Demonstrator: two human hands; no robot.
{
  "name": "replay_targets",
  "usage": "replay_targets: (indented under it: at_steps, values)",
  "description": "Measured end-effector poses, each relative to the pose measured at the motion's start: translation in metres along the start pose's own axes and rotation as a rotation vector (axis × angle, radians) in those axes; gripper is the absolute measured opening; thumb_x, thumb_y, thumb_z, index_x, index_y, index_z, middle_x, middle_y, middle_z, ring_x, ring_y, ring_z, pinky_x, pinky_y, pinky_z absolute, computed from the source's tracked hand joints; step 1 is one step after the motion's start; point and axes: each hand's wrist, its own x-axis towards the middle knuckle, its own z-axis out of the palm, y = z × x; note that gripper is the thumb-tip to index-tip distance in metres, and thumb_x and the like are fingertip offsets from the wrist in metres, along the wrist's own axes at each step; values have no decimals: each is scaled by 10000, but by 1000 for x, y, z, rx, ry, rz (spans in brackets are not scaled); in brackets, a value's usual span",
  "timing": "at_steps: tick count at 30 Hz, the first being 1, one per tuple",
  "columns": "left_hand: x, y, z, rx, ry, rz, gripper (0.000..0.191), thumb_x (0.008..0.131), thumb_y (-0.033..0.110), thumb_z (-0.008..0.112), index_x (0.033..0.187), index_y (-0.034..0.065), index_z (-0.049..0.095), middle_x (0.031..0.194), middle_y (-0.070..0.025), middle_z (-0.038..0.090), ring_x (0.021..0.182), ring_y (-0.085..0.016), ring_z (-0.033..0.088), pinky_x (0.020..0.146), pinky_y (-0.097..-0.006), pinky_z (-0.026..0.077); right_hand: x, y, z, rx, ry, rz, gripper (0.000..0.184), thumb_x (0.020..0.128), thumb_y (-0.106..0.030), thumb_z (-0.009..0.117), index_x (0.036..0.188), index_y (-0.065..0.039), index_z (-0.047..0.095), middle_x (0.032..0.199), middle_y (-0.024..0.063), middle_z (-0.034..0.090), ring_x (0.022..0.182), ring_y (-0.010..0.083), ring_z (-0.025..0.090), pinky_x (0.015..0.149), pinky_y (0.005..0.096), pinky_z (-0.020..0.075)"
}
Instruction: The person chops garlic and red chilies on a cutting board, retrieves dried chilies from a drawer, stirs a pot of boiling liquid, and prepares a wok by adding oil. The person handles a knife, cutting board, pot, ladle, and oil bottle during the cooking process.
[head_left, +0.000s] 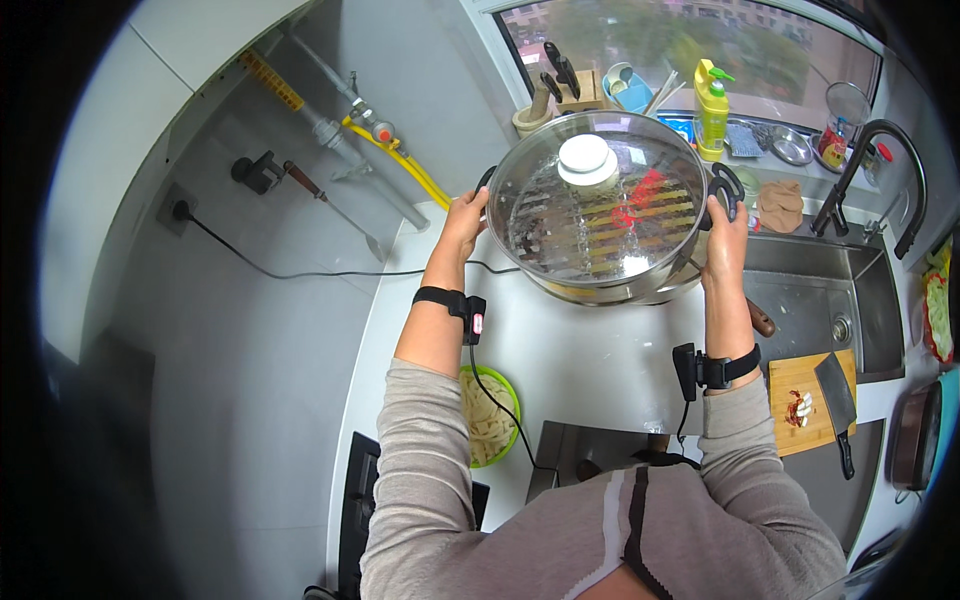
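Note:
A wide, round metal pot (660, 276) under a domed glass lid (540, 217) is in front of me at the far part of the counter. The lid has a white knob (587, 159), and droplets cloud the glass. Pale and dark strips and a red patch show through it; I cannot tell what they are. My left hand (466, 223) grips the black side handle on the left. On the right side, my right hand (725, 236) holds the other black handle (724, 187). Whether the pot rests on the counter or is lifted, I cannot tell.
A green bowl of pale sliced food (491, 420) sits by my left forearm. Right of me are a steel sink (802, 292), black faucet (874, 180), and cutting board (787, 375) with a cleaver (836, 394). A power cord (322, 274) crosses to the wall. A yellow bottle (711, 112) stands behind.

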Motion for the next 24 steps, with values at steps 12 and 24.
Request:
replay_targets:
  at_steps: [12,24]
  values:
    - [-43,6,0,-58,122,31,588,980,407,519,1396,15,385,1311,-94,497,1179,-230,514,890,-347,475,-31,-15,-3,-189,145,-440,536,871,-112,642,1346,-8,415,1391,191,352,1327,300,336,1119,390,231]
    - [-233,17,16,-290,347,198,419,1000,256,515,1311,-17,450,1266,-126,481,1067,-214,594,888,-329,508,-189,-9,28,-2,-711,-710,337,844,21,583,1179,12,548,1306,180,498,1245,299,444,1059,400,326]
